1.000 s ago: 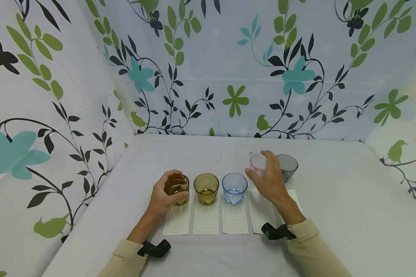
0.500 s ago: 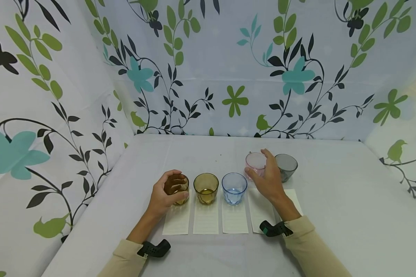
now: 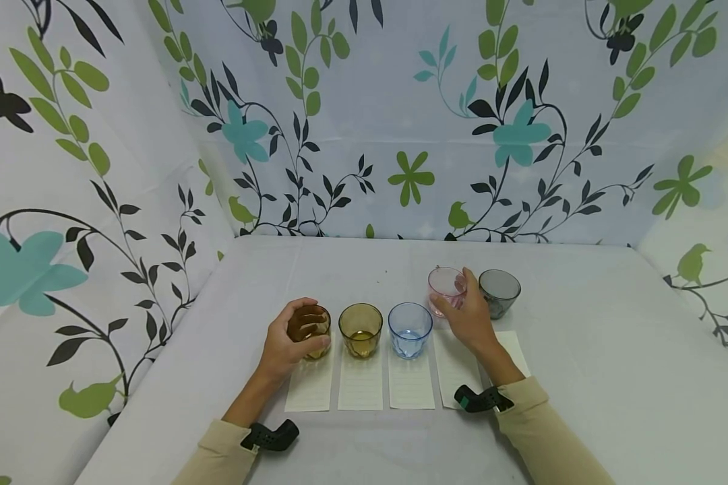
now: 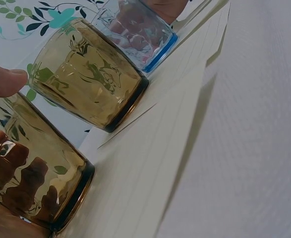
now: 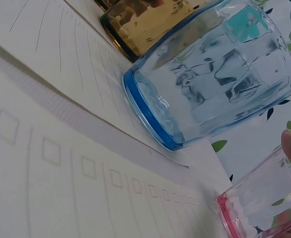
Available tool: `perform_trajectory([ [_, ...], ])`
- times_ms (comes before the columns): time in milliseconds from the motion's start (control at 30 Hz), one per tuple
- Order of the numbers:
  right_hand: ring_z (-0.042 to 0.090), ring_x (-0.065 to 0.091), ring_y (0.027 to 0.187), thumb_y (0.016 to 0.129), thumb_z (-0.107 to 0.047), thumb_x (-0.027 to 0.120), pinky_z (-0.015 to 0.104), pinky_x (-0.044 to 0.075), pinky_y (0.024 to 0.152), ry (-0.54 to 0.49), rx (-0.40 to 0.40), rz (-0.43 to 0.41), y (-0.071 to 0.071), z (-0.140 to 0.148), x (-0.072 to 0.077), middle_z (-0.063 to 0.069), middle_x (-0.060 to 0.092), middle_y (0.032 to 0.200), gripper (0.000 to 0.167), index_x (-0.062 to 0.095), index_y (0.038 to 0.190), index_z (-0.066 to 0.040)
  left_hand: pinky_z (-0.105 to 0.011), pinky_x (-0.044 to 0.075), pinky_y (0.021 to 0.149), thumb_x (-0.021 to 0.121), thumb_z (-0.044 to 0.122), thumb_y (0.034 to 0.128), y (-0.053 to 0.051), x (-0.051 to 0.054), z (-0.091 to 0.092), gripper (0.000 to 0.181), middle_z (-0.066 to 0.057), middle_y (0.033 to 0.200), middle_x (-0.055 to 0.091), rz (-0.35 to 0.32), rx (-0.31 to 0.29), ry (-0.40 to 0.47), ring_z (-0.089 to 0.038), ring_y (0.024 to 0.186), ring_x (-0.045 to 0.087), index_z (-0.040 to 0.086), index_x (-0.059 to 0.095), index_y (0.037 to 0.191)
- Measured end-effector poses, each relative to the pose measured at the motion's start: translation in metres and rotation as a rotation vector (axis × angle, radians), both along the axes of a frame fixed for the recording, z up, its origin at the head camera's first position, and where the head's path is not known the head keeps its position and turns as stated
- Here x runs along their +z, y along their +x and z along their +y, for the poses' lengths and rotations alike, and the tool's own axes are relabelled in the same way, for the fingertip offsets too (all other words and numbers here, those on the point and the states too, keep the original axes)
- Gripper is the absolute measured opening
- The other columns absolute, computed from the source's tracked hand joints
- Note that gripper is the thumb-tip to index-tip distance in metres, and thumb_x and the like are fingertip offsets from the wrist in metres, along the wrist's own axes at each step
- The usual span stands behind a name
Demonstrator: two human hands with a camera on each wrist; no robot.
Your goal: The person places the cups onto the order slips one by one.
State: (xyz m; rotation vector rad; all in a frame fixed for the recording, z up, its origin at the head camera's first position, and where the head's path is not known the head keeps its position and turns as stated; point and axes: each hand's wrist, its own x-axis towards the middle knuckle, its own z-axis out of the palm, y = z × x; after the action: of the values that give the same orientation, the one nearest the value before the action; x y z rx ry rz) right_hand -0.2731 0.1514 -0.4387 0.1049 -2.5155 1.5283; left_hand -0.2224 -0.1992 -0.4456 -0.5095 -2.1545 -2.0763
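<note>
At the left end of a row of glasses, my left hand (image 3: 284,343) grips a brown glass (image 3: 319,329), its fingers round the far side and visible through the wall. An olive-yellow glass (image 3: 361,330) stands beside it, then a light blue glass (image 3: 410,330). Farther back on the right, my right hand (image 3: 474,322) holds a pink glass (image 3: 445,280) between thumb and fingers. The right wrist view has the pink glass (image 5: 264,198) low on the right, its base close to the table. Right of that hand stands a grey glass (image 3: 501,291).
Several lined paper slips (image 3: 360,387) lie side by side on the white table (image 3: 613,323); the brown, olive-yellow and blue glasses stand at the slips' far ends. Patterned cloth (image 3: 364,121) hangs behind the table and along the left. Each wrist carries a black camera (image 3: 273,436).
My right hand has shifted slightly left, and its fingers have closed round the pink glass, which also sits a little farther left. The left hand and the other glasses have stayed put.
</note>
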Motion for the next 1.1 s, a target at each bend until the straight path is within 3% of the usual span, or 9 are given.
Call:
perform_trajectory([
  [233,0.037,0.034,0.148,0.095,-0.033,0.072,0.050,0.032,0.119,-0.094,0.001,-0.051,0.002,0.001,0.004,0.024,0.036,0.158,0.089,0.018,0.159,-0.002,-0.044,0.054,0.099,0.077,-0.002,0.0815,-0.001,-0.001,0.001,0.063,-0.021,0.128,0.059,-0.005,0.009,-0.007,-0.038,0.117,0.058,0.007,0.051,0.138],
  [467,0.037,0.036,0.147,0.093,-0.037,0.075,0.048,0.034,0.119,-0.109,-0.032,-0.074,0.010,0.007,0.005,0.021,0.040,0.156,0.090,0.022,0.159,-0.005,-0.044,0.053,0.100,0.078,-0.002,0.0813,0.001,-0.004,0.003,0.063,-0.020,0.129,0.059,-0.008,0.004,-0.019,-0.039,0.119,0.058,0.007,0.051,0.138],
  [900,0.032,0.051,0.132,0.090,-0.028,0.080,0.048,0.044,0.111,-0.199,0.018,0.071,0.022,0.009,0.021,0.017,0.049,0.144,0.081,0.034,0.150,0.000,-0.045,0.053,0.101,0.077,-0.002,0.0810,0.001,-0.003,0.001,0.064,-0.021,0.128,0.059,0.001,0.013,-0.017,-0.034,0.117,0.060,0.006,0.050,0.138],
  [967,0.032,0.052,0.131,0.090,-0.025,0.079,0.043,0.045,0.110,-0.210,0.036,0.094,0.023,0.011,0.023,0.017,0.050,0.142,0.078,0.035,0.149,0.001,-0.045,0.053,0.101,0.077,-0.002,0.0811,0.000,-0.002,0.001,0.064,-0.021,0.128,0.059,0.000,0.015,-0.015,-0.033,0.117,0.060,0.006,0.050,0.138],
  [1100,0.031,0.055,0.129,0.090,-0.020,0.079,0.023,0.047,0.103,-0.187,0.056,0.133,0.027,0.015,0.024,0.017,0.054,0.139,0.074,0.037,0.147,0.000,-0.045,0.053,0.100,0.077,-0.003,0.0812,-0.001,0.000,0.000,0.064,-0.021,0.129,0.059,0.007,0.015,-0.015,-0.032,0.117,0.060,0.005,0.050,0.139],
])
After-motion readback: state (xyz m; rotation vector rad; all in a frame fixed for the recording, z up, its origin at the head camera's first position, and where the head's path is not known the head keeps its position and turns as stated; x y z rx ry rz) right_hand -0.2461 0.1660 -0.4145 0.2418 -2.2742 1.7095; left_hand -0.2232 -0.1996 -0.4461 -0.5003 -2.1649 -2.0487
